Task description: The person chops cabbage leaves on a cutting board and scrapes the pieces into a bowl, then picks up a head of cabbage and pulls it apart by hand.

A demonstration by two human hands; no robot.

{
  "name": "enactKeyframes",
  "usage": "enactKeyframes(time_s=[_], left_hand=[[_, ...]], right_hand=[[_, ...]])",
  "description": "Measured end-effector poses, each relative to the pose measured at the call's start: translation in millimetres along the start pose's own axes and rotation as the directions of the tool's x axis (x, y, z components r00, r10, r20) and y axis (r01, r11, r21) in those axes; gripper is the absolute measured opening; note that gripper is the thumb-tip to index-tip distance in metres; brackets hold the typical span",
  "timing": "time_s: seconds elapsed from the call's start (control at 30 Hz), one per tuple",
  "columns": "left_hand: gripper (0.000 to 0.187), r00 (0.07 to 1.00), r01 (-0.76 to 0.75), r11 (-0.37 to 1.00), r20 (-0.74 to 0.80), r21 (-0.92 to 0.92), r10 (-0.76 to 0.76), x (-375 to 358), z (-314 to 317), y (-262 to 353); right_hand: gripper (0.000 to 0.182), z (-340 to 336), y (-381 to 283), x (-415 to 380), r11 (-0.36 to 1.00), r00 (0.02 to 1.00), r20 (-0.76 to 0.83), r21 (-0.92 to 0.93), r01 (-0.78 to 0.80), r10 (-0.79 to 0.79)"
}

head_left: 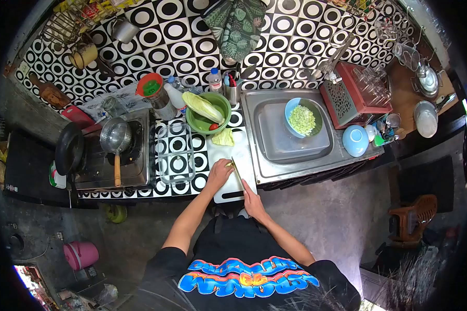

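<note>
So the chopping looks partly done. The right hand point(253, 201) grips the handle of one knife point(237, 173), and the blade lies across the white cutting board point(218, 147) near the person. The left hand point(219, 173) is curled and presses down on a small green bit point(228, 164) right beside the blade. The bit is too small to tell what it is.

To the right, in the sink point(267, 155), one blue bowl point(302, 118) already holds a heap of chopped green pieces. That part looks finished.

More seems left to cut. One pale leafy piece point(223, 137) waits on the far end of the board. Just past it, one green bowl point(208, 112) holds a long cabbage point(202, 106) and one small red thing, maybe a tomato point(213, 127).

A second blue bowl point(355, 140) sits upside down at the right of the sink. On the left, one clear glass dish point(175, 153) lies beside the stove point(117, 155), and one small pan point(115, 137) rests on it.
</note>
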State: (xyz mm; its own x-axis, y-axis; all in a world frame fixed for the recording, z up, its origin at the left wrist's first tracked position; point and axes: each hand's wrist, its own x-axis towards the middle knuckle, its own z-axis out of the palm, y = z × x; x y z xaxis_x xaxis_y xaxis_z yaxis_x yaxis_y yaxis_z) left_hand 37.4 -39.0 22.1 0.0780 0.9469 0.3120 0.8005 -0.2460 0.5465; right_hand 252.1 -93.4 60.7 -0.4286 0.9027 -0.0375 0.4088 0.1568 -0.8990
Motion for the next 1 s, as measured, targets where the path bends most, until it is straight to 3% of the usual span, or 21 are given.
enactKeyframes(time_s=[0.1,0.2,0.3,0.6,0.8,0.93,1.0], left_hand=[[0.015,0.999,0.013,1.0,-0.029,-0.027,-0.014,1.4,7.7,-6.2],[0.014,0.999,0.035,0.996,-0.023,-0.077,-0.037,4.1,13.7,-11.6],[0.013,0.997,0.078,0.992,-0.018,-0.101,-0.08,4.6,13.0,-11.0],[0.013,0.982,0.185,0.973,-0.017,-0.139,-0.19,4.8,13.4,-3.7],[0.014,0.973,0.222,0.959,-0.019,-0.179,-0.228,2.8,16.0,-6.9],[0.014,0.973,0.221,0.958,-0.027,-0.186,-0.229,4.0,17.6,-5.4],[0.014,0.974,0.226,0.96,0.01,-0.165,-0.228,4.1,14.8,-7.0]], right_hand=[[0.052,-1.5,-4.0,-0.4,1.0,1.0,0.016,-0.008,-0.015,0.015],[0.054,-11.5,-18.5,1.3,0.984,0.975,0.139,-0.054,-0.169,0.175],[0.054,-5.4,-14.1,1.9,0.996,0.994,0.08,-0.049,-0.077,0.08],[0.053,-11.3,-42.1,8.9,0.954,0.944,0.151,-0.1,-0.282,0.295],[0.055,4.0,-22.4,9.2,0.983,0.984,0.037,-0.063,-0.17,0.172],[0.056,13.2,-11.1,40.0,0.972,0.972,0.065,-0.072,-0.222,0.226],[0.057,22.3,-10.5,41.6,0.989,0.992,0.031,-0.081,-0.122,0.125]])
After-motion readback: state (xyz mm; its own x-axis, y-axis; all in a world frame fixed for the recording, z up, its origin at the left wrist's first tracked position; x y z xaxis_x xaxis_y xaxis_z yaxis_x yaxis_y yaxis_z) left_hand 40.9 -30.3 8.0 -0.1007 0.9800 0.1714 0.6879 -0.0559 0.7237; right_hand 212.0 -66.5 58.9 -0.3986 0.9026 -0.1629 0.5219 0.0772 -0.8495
